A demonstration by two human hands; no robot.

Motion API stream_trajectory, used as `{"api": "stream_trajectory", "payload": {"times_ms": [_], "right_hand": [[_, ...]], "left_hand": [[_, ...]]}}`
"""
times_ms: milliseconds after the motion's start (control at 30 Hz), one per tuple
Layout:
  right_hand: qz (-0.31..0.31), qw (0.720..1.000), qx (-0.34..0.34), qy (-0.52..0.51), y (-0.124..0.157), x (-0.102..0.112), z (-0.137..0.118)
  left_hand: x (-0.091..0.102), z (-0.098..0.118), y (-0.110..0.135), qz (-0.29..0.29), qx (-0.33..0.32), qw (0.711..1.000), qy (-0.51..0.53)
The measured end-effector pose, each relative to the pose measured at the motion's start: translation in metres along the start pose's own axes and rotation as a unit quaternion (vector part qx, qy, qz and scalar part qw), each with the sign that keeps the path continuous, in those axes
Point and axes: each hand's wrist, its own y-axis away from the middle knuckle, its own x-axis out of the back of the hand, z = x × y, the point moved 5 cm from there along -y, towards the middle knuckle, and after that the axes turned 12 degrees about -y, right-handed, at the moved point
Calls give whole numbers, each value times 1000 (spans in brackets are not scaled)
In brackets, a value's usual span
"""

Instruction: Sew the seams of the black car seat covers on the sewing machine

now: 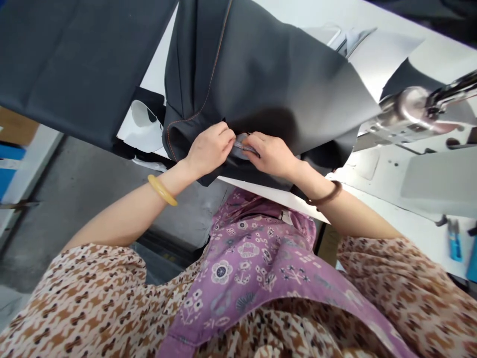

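Note:
A large piece of black leather-like material with an orange stitched seam is spread over the white table. At its near edge my left hand is closed, fingers pinching the folded edge. Just to the right, my right hand is closed on the same edge, thumb and fingers pressed together. Between the hands a greyish strip of the edge shows, perhaps the material's underside. The fingertips of both hands are partly hidden by the folds.
A sewing machine head stands to the right. Blue-handled snips lie on the white table. More black material hangs over the table's left side. White scraps lie beside it. A blue box is at far left.

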Motion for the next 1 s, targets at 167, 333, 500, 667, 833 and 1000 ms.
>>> {"api": "stream_trajectory", "payload": {"times_ms": [167, 333, 500, 667, 833, 1000], "right_hand": [[0, 1000, -14, -23, -5, 25, -4], [40, 997, -39, -61, -26, 34, -3], [66, 989, -49, -122, -37, 32, 1], [99, 982, -75, -142, -35, 29, 10], [115, 983, -83, -115, -22, 15, 9], [121, 987, -99, -20, 3, -8, -4]], "left_hand": [[-5, -1, -2, -29, 17, 999, 13], [-5, 8, -4, -18, -35, 997, -65], [2, 18, -6, 4, -148, 986, -79], [2, 25, -5, -44, -239, 969, -33], [1, 25, -5, -40, -173, 981, -78], [3, 17, -12, -51, 30, 997, 52]]}}
